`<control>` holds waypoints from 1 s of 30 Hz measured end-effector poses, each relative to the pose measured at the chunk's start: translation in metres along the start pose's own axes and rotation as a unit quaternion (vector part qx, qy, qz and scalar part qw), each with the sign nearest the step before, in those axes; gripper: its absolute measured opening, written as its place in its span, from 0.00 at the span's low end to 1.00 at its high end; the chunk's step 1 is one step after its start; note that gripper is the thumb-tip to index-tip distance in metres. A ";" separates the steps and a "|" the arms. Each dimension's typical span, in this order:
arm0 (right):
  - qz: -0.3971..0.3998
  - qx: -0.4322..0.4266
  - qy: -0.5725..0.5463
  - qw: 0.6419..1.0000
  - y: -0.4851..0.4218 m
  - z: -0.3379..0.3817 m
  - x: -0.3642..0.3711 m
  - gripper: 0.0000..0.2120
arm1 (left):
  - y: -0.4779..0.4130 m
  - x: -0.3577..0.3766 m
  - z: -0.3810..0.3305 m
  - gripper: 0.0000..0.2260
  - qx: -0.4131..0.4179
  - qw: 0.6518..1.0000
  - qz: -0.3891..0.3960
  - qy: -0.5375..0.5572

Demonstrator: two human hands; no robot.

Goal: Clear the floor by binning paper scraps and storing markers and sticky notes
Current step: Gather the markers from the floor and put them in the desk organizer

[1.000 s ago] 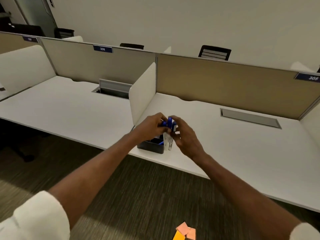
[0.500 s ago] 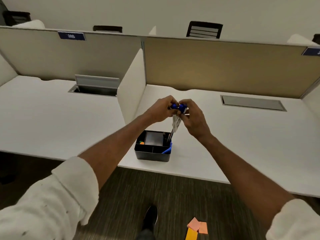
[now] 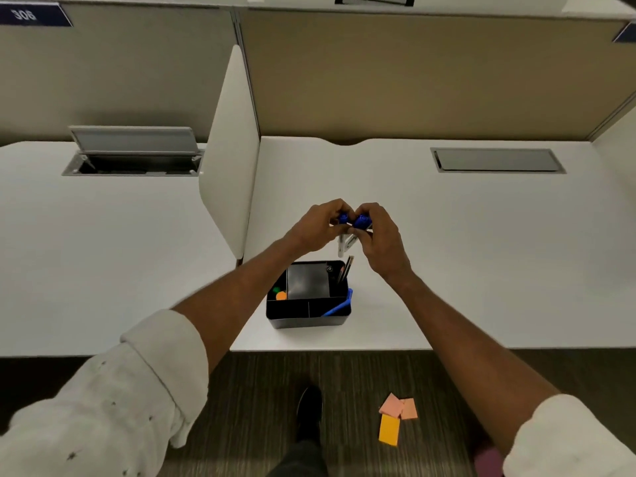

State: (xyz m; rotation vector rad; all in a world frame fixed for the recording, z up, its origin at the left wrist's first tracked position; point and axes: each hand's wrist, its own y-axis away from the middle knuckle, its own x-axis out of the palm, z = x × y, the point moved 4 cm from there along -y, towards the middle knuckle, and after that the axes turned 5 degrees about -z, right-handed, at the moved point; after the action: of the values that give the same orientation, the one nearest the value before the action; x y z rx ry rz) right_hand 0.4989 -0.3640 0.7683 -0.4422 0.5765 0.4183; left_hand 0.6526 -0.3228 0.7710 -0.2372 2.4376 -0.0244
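Note:
Above the desk, my left hand (image 3: 318,226) and my right hand (image 3: 380,237) each grip a white marker with a blue cap, the left marker (image 3: 342,219) and the right marker (image 3: 362,222), their caps side by side. Below them stands a black desk organizer (image 3: 308,318) near the desk's front edge; it holds pens, a blue item and small orange and green bits. On the carpet lie pink sticky notes (image 3: 399,407) and an orange sticky note (image 3: 389,429).
A white divider (image 3: 232,156) splits the white desk (image 3: 481,253) in two. An open cable hatch (image 3: 134,153) is at the left, a closed one (image 3: 495,160) at the right. My shoe (image 3: 309,413) stands on the carpet. A purple thing (image 3: 487,459) shows bottom right.
The view has tilted down and moved closer to the desk. Both hands have risen clear of the organizer with the markers, and the two caps have drawn slightly apart.

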 end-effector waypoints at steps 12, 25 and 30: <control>0.052 0.076 0.008 0.996 0.003 -0.043 0.048 0.13 | 0.002 0.028 0.056 0.11 -0.035 0.997 0.041 0.058; 0.093 0.079 0.030 0.992 0.005 -0.065 0.060 0.11 | 0.004 0.048 0.079 0.12 -0.060 0.993 0.064 0.078; 0.112 0.081 0.035 0.990 0.002 -0.066 0.062 0.10 | 0.009 0.052 0.084 0.12 -0.073 0.992 0.051 0.088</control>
State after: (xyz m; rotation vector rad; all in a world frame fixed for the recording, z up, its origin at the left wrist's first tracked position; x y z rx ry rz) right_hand 0.5175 -0.3801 0.6813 -0.2373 0.7267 0.5679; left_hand 0.6655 -0.3193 0.6726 -0.1801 2.6266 0.1856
